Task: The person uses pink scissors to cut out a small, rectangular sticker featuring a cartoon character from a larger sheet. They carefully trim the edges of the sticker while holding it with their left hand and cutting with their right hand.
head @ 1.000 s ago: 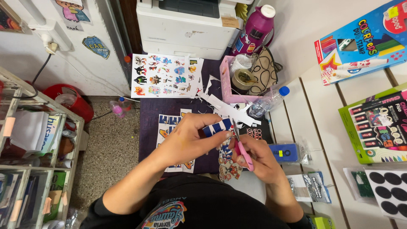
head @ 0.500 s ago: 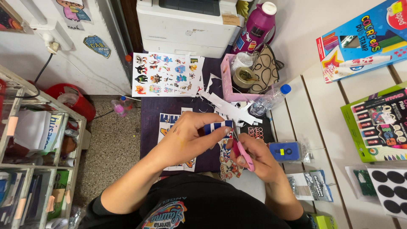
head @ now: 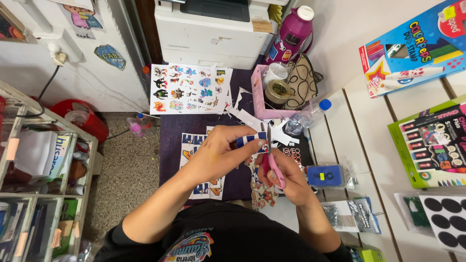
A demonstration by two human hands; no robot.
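The left hand (head: 221, 155) is pinching a blue-and-white sticker piece (head: 251, 140) while the right hand (head: 284, 177), its grip closed on pink-handled scissors (head: 274, 167), is trimming it, so turning the piece along its outline looks due next.

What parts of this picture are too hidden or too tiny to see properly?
- Head view: the scissors show only pink handles; the right hand hides the rest.
- The blue and white paper piece is partly hidden by the left hand.
- The little pictures on the sticker sheet are too small to tell apart.
- The black dotted sheet is cut off by the right edge.
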